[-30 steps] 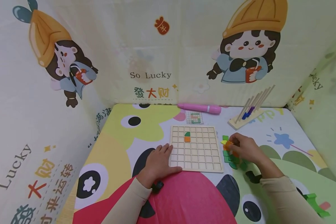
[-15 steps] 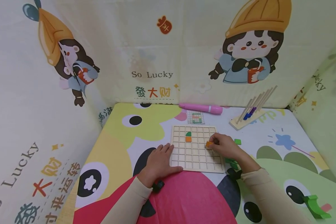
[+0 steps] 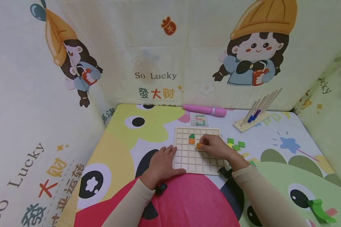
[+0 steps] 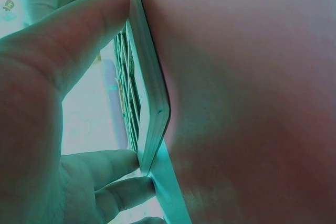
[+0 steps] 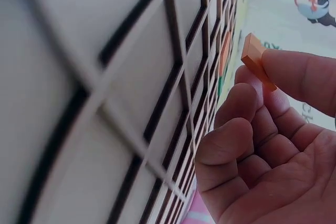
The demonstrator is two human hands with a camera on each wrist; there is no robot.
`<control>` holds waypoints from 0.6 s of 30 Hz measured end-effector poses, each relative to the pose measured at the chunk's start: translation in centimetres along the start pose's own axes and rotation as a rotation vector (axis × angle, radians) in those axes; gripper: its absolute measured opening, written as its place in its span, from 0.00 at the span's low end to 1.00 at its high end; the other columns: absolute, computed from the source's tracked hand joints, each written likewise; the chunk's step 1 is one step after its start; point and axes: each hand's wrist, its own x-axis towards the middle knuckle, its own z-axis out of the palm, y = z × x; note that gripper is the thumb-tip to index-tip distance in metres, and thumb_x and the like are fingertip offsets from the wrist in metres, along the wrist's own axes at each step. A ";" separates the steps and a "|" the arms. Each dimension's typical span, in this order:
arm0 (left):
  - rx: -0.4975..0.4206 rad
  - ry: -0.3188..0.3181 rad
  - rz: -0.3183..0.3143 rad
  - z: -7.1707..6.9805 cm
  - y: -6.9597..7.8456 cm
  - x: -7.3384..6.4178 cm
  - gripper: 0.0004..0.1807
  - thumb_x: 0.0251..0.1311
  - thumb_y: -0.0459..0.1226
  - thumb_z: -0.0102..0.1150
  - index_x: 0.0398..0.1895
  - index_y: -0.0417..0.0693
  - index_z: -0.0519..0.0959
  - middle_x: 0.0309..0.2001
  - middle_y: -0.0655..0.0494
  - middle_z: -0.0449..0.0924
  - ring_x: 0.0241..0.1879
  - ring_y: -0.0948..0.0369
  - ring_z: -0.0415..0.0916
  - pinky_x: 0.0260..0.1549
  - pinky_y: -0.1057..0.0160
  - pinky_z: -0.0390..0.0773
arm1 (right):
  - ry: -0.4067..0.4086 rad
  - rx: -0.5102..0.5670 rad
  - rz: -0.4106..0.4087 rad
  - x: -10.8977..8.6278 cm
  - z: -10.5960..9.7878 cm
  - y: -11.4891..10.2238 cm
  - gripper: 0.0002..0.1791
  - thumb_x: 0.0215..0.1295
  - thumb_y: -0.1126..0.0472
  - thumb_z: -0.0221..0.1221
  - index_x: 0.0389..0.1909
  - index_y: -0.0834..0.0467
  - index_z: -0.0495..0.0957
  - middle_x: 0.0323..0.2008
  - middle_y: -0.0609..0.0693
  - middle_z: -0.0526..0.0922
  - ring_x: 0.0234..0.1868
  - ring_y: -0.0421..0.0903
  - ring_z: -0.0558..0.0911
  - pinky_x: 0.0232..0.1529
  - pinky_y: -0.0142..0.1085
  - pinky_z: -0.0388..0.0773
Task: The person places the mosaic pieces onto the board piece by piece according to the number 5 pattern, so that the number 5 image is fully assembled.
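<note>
A square wooden grid board (image 3: 184, 157) lies on the patterned table cover. My left hand (image 3: 162, 165) rests at its lower left corner, fingers straight along the left edge and thumb at the near edge. In the left wrist view, the thumb (image 4: 79, 38) touches the board's side. My right hand (image 3: 217, 148) is over the board's middle. It pinches a small orange square tile (image 5: 253, 56) between thumb and fingers, tilted and close above the grid. Two tiles sit in the upper left cells: a green quarter-round tile (image 3: 191, 136) and, just below it, an orange square tile (image 3: 191, 141).
Loose green tiles (image 3: 236, 147) lie right of the board, partly hidden by the right arm. Behind the board are a small printed pattern card (image 3: 199, 119) and a pink pen (image 3: 204, 110). A wooden peg stand (image 3: 245, 124) is back right; a green curved block (image 3: 321, 210) sits front right.
My right hand has moved left from the tile pile to over the board's middle, carrying an orange tile. The left hand has stayed at the board's corner.
</note>
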 end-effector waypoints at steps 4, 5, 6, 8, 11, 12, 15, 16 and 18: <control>0.005 0.000 -0.003 0.0 0.0 0.0 0.58 0.52 0.73 0.62 0.81 0.53 0.61 0.79 0.52 0.62 0.76 0.47 0.60 0.71 0.45 0.69 | -0.012 -0.016 -0.021 1.0 0.3 -0.5 0.04 0.68 0.60 0.64 0.40 0.55 0.81 0.33 0.46 0.83 0.35 0.43 0.77 0.40 0.38 0.74; 0.006 0.001 -0.003 0.0 0.0 0.1 0.58 0.52 0.73 0.62 0.81 0.53 0.61 0.79 0.52 0.62 0.76 0.47 0.61 0.70 0.45 0.69 | -0.016 -0.018 -0.024 1.3 0.4 -0.6 0.04 0.68 0.60 0.65 0.40 0.55 0.81 0.33 0.46 0.83 0.35 0.43 0.77 0.40 0.38 0.74; 0.009 0.002 -0.002 0.0 -0.1 0.1 0.58 0.52 0.73 0.62 0.81 0.53 0.61 0.79 0.52 0.62 0.76 0.47 0.61 0.70 0.45 0.70 | -0.020 -0.019 -0.028 1.5 0.4 -0.7 0.04 0.67 0.60 0.64 0.40 0.55 0.81 0.34 0.46 0.83 0.35 0.43 0.77 0.41 0.38 0.74; 0.016 0.002 0.000 0.1 -0.1 0.1 0.58 0.52 0.74 0.61 0.81 0.53 0.61 0.79 0.52 0.62 0.76 0.47 0.61 0.70 0.45 0.70 | -0.033 -0.023 -0.036 2.0 0.5 -1.0 0.04 0.67 0.61 0.64 0.40 0.55 0.81 0.34 0.46 0.84 0.35 0.43 0.77 0.40 0.38 0.75; 0.022 0.000 0.006 0.2 -0.2 0.2 0.59 0.52 0.74 0.60 0.81 0.53 0.61 0.79 0.52 0.62 0.76 0.47 0.62 0.70 0.45 0.70 | -0.054 -0.018 -0.034 2.4 0.6 -1.4 0.03 0.66 0.61 0.64 0.38 0.55 0.81 0.34 0.46 0.84 0.35 0.43 0.77 0.40 0.37 0.75; 0.026 -0.003 0.007 0.3 -0.2 0.1 0.59 0.52 0.74 0.60 0.81 0.53 0.61 0.79 0.52 0.62 0.76 0.47 0.61 0.70 0.45 0.70 | -0.059 -0.021 -0.038 2.5 0.6 -1.5 0.03 0.66 0.62 0.64 0.38 0.55 0.81 0.33 0.46 0.84 0.34 0.43 0.77 0.40 0.37 0.74; 0.029 -0.003 0.009 0.3 -0.2 0.1 0.59 0.52 0.74 0.60 0.82 0.53 0.60 0.79 0.52 0.62 0.76 0.47 0.61 0.70 0.45 0.70 | -0.075 -0.026 -0.036 2.6 0.8 -1.7 0.03 0.65 0.61 0.65 0.37 0.55 0.80 0.31 0.46 0.83 0.33 0.42 0.76 0.39 0.37 0.74; 0.030 -0.003 0.009 0.3 -0.2 0.1 0.59 0.52 0.74 0.59 0.82 0.53 0.60 0.80 0.52 0.62 0.77 0.47 0.61 0.70 0.45 0.70 | -0.080 -0.030 -0.034 2.6 0.9 -1.7 0.03 0.65 0.61 0.65 0.37 0.55 0.80 0.31 0.45 0.82 0.32 0.42 0.76 0.38 0.37 0.73; 0.027 0.001 0.009 0.3 -0.2 0.1 0.58 0.52 0.74 0.60 0.82 0.53 0.60 0.79 0.52 0.62 0.76 0.47 0.61 0.70 0.45 0.70 | -0.084 -0.039 -0.034 2.6 1.0 -1.8 0.03 0.65 0.61 0.65 0.37 0.55 0.80 0.30 0.45 0.82 0.32 0.41 0.76 0.38 0.37 0.73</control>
